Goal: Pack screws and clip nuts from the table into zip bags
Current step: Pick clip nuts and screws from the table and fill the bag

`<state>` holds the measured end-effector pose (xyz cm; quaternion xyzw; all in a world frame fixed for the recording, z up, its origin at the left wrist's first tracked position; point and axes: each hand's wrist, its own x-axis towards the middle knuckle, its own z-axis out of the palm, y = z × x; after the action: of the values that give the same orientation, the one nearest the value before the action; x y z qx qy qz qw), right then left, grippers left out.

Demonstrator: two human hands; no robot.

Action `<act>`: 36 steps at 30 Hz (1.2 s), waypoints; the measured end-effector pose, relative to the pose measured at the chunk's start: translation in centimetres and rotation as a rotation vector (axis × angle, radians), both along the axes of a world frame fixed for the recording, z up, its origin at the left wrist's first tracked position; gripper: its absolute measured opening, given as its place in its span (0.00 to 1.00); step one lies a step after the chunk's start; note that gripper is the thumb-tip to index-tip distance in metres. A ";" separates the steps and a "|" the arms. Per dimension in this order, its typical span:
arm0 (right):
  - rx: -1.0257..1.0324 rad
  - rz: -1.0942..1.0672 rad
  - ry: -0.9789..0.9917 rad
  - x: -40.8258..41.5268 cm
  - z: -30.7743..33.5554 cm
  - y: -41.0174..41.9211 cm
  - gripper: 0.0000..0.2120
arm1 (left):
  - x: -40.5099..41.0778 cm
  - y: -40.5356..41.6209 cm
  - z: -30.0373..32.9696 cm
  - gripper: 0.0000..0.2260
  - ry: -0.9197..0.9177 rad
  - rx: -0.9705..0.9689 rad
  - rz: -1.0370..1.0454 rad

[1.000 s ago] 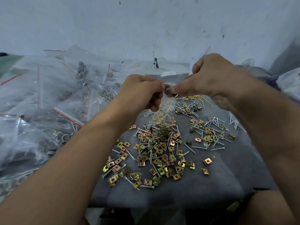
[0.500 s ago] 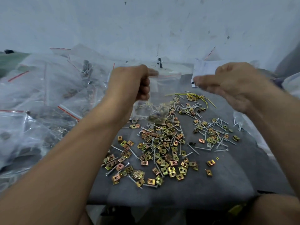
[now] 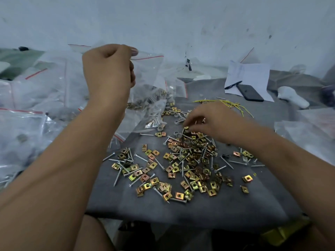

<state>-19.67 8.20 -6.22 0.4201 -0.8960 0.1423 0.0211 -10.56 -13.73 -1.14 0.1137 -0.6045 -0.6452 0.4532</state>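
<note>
While the left hand (image 3: 108, 69) pinches the top edge of a clear zip bag (image 3: 146, 82) and holds it up above the grey table (image 3: 181, 205), the right hand (image 3: 208, 122) reaches down with fingers curled onto the heap of brass clip nuts (image 3: 192, 160) and screws (image 3: 117, 175); whether it grips any I cannot tell. Filled bags (image 3: 36, 98) pile up at the left.

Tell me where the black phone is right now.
In the head view, the black phone lies far right on the table, partly on a white paper, just right of a pen.
</note>
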 end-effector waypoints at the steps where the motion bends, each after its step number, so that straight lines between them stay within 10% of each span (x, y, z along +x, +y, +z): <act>1: 0.109 0.032 0.037 0.0 -0.1 -0.6 0.09 | 0.1 0.0 -0.1 0.10 -0.012 -0.029 0.009; 29: 0.188 -0.110 0.035 -1.6 -0.8 1.0 0.07 | -0.2 1.1 -1.5 0.09 -0.155 -0.216 -0.041; 36: -0.234 0.001 -0.003 -0.1 -0.6 0.9 0.06 | -0.2 1.2 -1.3 0.09 -0.165 -0.232 -0.031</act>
<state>-19.75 9.14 -6.84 0.4148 -0.8731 0.2468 0.0685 -10.76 -12.54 -2.45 0.1039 -0.7121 -0.5661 0.4020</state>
